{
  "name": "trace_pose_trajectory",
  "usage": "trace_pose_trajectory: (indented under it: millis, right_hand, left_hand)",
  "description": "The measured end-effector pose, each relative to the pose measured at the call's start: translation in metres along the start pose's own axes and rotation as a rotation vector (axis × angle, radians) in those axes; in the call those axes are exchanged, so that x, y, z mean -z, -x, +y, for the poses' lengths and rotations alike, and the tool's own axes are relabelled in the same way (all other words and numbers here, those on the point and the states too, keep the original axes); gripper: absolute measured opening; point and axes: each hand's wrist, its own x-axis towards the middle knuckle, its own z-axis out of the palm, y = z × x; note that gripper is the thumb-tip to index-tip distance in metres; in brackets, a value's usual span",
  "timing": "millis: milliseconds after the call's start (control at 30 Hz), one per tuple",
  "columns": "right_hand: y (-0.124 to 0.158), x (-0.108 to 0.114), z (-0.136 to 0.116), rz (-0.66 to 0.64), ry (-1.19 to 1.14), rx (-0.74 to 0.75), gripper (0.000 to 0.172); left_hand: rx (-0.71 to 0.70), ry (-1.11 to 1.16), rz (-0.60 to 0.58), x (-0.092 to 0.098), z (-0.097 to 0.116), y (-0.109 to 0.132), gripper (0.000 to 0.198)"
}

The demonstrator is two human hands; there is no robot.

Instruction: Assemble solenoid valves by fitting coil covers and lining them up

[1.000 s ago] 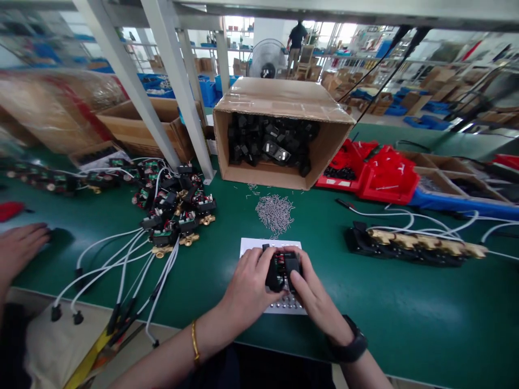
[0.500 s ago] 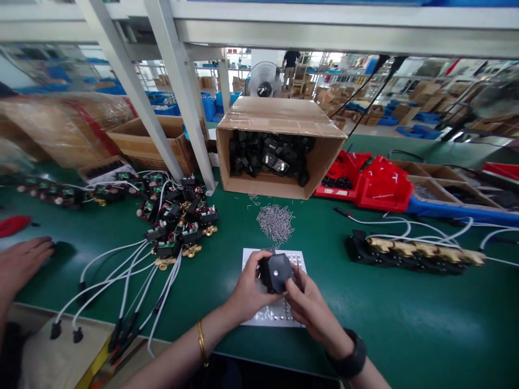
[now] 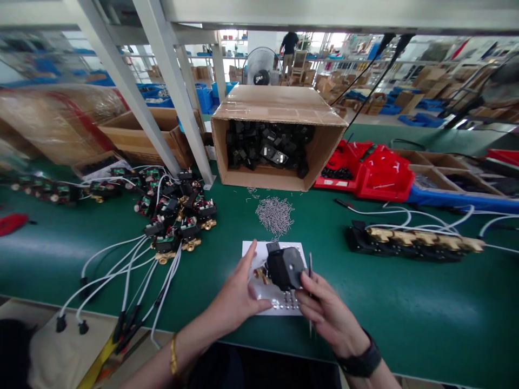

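Observation:
My right hand [image 3: 330, 316] grips a black plastic valve unit [image 3: 286, 267] by its right side, above a white sheet [image 3: 250, 249]. A brass fitting [image 3: 261, 274] shows at the unit's left side. Between the fingers of the same hand stands a thin metal rod-like tool [image 3: 310, 262], its kind unclear. To the unit's left, my left hand [image 3: 235, 297] is open, thumb and fingers spread apart. Small shiny pieces in rows [image 3: 288, 300] lie on the sheet below. Just beyond it is a heap of small metal screws or pins [image 3: 274, 215].
A cardboard box [image 3: 279, 102] of black housings lies on its side behind the heap. Wired brass-and-black assemblies [image 3: 174, 221] crowd the left; a finished-looking row [image 3: 417, 243] lies right. Red bins [image 3: 383, 175] stand at back right. A metal post [image 3: 178, 92] rises left of the box.
My left hand has let go of the black valve unit and opened to its left. The right hand has turned the unit and shifted right with it. Another person's hand at far left has gone from view.

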Motion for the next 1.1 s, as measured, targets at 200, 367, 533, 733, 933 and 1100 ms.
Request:
trace_pose_trajectory:
  millis: [200,367,533,733,933,1100]
  right_hand:
    - [0.007,0.03,-0.021,0.063,0.722,0.438,0.039]
    - [-0.028,0.027,0.0,0.067,1.687,0.906,0.051]
    - [-0.042,0.03,0.022,-0.019,2.006,1.074,0.052]
    - [-0.019,0.04,0.021,-0.052,1.912,0.94,0.042]
    - [-0.07,0.056,-0.039,0.38,1.616,0.543,0.02]
    - [-0.128,0.047,-0.065,0.392,1.681,0.46,0.014]
  left_hand:
    - [0.032,-0.585,0.162,0.086,0.012,0.005,0.021]
    - [-0.377,-0.826,0.877,0.115,0.027,-0.06,0.031]
    - [-0.247,-0.329,1.069,0.092,0.021,-0.12,0.105]
    - [-0.141,-0.176,0.78,0.066,-0.006,-0.143,0.043]
    - [0.085,-0.386,0.601,0.069,-0.024,-0.17,0.021]
    - [0.224,-0.554,0.527,0.071,-0.023,-0.204,0.027]
